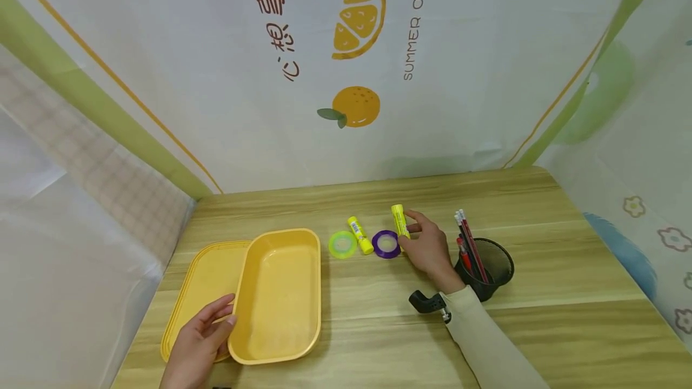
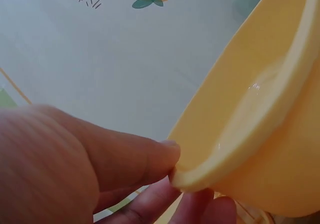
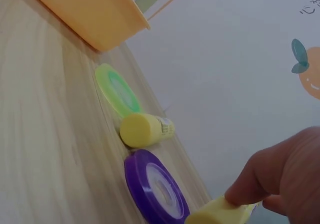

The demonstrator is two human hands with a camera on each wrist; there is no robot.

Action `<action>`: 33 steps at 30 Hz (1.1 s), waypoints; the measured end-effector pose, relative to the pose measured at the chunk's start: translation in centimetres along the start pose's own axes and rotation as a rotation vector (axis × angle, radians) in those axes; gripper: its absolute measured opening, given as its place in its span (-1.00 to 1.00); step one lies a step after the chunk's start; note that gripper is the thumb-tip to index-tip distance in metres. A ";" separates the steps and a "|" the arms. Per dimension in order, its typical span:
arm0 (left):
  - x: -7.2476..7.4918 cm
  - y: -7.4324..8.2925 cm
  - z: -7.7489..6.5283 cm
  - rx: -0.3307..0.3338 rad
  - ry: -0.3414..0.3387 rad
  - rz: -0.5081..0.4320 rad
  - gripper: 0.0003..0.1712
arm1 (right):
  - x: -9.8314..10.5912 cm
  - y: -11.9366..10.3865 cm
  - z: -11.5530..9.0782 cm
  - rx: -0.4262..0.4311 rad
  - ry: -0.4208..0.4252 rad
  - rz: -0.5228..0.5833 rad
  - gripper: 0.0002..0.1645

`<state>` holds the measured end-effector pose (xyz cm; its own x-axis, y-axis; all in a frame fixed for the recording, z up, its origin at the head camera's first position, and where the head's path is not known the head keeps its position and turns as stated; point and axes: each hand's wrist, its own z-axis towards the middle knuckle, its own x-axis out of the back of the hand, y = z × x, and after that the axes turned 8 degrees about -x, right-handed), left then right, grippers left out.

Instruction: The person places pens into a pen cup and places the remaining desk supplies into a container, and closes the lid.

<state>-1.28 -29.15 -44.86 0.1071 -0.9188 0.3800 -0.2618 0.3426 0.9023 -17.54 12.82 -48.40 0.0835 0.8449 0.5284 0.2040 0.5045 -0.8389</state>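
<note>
My left hand [image 1: 194,344] pinches the rim of a yellow plastic bin [image 1: 278,293] at its near left corner; the left wrist view shows thumb above the rim [image 2: 235,159] and fingers below. With thumb and fingers my right hand [image 1: 429,249] grips a yellow glue stick [image 1: 399,216], upright-leaning beside a purple disc with a pale centre [image 1: 376,246]. A second yellow glue stick [image 1: 359,234] lies between that disc and a light green disc [image 1: 334,245]. In the right wrist view, the held glue stick [image 3: 222,211] overlaps the edge of the purple disc [image 3: 137,176].
Partly under the bin lies a flat yellow lid [image 1: 208,275]. A black mesh cup [image 1: 503,263] with pencils and a red pen stands right of my right wrist. A printed white curtain [image 1: 303,149] closes off the back of the wooden table [image 1: 373,341].
</note>
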 end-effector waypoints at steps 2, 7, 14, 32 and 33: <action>0.1 -0.1 -0.1 -0.012 -0.002 0.004 -0.36 | 0.0 -0.2 -0.2 0.012 -0.018 0.023 -0.14; 0.0 0.1 -0.2 -0.002 -0.015 -0.038 -0.35 | -0.1 -0.6 -0.9 0.034 -0.049 0.066 -0.05; 0.0 0.4 -0.2 0.011 -0.027 -0.042 -0.35 | -0.1 -1.5 -1.6 0.067 -0.098 0.101 0.06; 0.3 0.5 -0.7 0.012 -0.032 -0.034 -0.38 | -1.8 -4.3 -3.6 0.126 -0.294 0.275 0.02; 0.3 0.4 -0.6 0.013 -0.032 -0.034 -0.38 | -1.9 -4.4 -3.6 0.121 -0.320 0.302 0.03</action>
<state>-0.75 -29.13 -44.24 0.0856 -0.9358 0.3420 -0.2708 0.3085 0.9119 -15.05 8.31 -45.25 -0.1874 0.9602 0.2073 0.1000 0.2286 -0.9684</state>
